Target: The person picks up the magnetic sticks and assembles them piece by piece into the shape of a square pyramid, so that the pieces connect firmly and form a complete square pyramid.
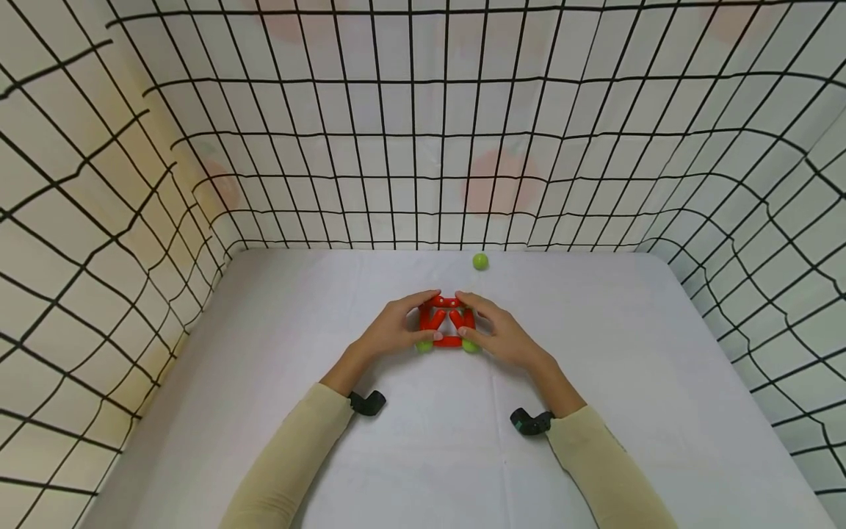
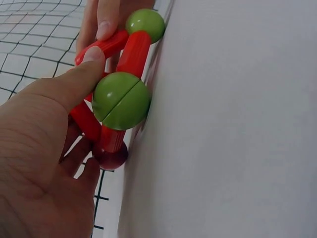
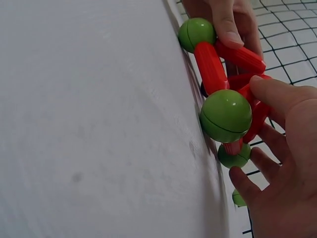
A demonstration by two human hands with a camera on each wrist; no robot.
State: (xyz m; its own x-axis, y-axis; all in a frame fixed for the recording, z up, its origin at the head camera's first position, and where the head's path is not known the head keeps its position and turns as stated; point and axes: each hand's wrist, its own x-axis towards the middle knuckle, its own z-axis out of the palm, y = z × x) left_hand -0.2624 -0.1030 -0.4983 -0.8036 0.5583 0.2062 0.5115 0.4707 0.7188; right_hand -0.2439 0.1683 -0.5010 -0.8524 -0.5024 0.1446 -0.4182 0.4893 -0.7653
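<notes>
On the white tabletop stands a small frame of red magnetic rods (image 1: pixel 449 342) joined by balls, with some rods leaning up and inward. A green ball (image 1: pixel 424 346) forms its near left corner and another green ball (image 1: pixel 470 345) its near right. In the left wrist view a dark red ball (image 2: pixel 110 157) shows at a far corner. My left hand (image 1: pixel 391 327) grips the frame's left side, its thumb on a leaning red rod (image 2: pixel 116 43). From the right, my right hand (image 1: pixel 504 336) holds the other side, thumb against a raised rod (image 3: pixel 257 111). Fingers partly hide the far joints.
A loose green ball (image 1: pixel 480 261) lies beyond the frame, near the table's back edge. Black wire grid panels (image 1: pixel 423 135) stand at the back and both sides. Each wrist wears a black camera mount (image 1: pixel 531 422). White cloth covers the table (image 1: pixel 436 455).
</notes>
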